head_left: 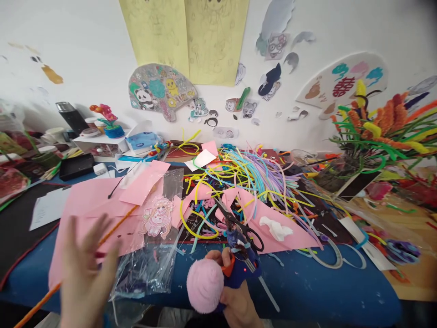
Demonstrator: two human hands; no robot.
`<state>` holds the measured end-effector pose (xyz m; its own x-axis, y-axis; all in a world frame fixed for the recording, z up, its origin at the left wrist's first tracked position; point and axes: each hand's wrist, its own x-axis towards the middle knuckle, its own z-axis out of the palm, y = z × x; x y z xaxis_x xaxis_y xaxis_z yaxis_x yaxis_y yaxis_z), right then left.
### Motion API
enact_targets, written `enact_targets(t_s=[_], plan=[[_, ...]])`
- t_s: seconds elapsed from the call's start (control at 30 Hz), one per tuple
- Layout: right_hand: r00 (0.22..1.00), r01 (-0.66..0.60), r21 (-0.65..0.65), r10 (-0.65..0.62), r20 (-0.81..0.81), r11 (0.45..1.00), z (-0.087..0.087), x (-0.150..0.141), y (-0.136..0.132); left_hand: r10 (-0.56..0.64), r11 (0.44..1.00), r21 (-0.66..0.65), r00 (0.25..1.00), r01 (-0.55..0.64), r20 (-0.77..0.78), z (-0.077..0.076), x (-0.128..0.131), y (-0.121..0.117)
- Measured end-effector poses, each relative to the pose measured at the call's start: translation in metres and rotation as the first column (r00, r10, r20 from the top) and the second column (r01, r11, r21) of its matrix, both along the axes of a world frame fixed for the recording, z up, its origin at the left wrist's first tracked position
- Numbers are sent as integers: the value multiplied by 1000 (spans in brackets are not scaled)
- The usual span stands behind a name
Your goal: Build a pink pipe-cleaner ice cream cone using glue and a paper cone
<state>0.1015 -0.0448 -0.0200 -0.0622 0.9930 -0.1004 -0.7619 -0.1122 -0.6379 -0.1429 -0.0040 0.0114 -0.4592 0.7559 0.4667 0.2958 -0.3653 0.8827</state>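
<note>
My right hand [236, 301] is closed around a blue glue gun [239, 275] with an orange trigger [228, 265] and a small red light. Against its thumb and fingers sits a pink fluffy ball [205, 286] with a spiral ridge, which hides part of the grip. My left hand [87, 269] is raised with fingers spread. Behind it slants an orange fuzzy stem [38, 306]; the hand covers its middle. Just beyond the glue gun lie black-handled scissors [254, 237]. A clear plastic bag [146, 269] and a cartoon figure cutout [159, 218] lie between the hands.
Pink paper sheets [78, 205] cover the left of the blue table edge [307, 287]. Many pipe cleaners [259, 168] are heaped in the middle. A crumpled tissue [276, 228] is right of the scissors. A vase of fuzzy flowers [385, 123] stands at right.
</note>
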Motion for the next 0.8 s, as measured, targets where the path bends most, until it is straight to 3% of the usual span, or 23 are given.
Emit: enact_targets(t_s=[0.07,0.13,0.2,0.23,0.33,0.47,0.63,0.8], plan=[[994,74,-20,-72,81,997,0,-9,-3,-299,949,-79,950,306,88,-1,38,-11],[977,136,-37,-128,172,990,-4,-18,-7,-554,818,-88,820,568,143,-5,71,-22],[950,193,-57,-172,260,980,-10,-23,-13,-661,726,-79,725,683,195,-10,91,-30],[937,215,-66,-187,295,974,-13,-25,-15,-668,714,-90,714,694,212,-12,97,-33],[908,268,-47,-236,346,962,-13,-26,-20,-585,767,-136,770,627,253,-14,106,-36],[858,317,92,-327,396,944,1,-24,-20,-480,829,-173,835,532,270,-7,111,-34],[737,329,207,-387,554,922,12,-20,-22,-452,864,-94,845,494,284,-3,117,-33],[649,359,253,-435,624,898,7,-20,-28,-440,886,-46,867,462,235,-2,117,-34]])
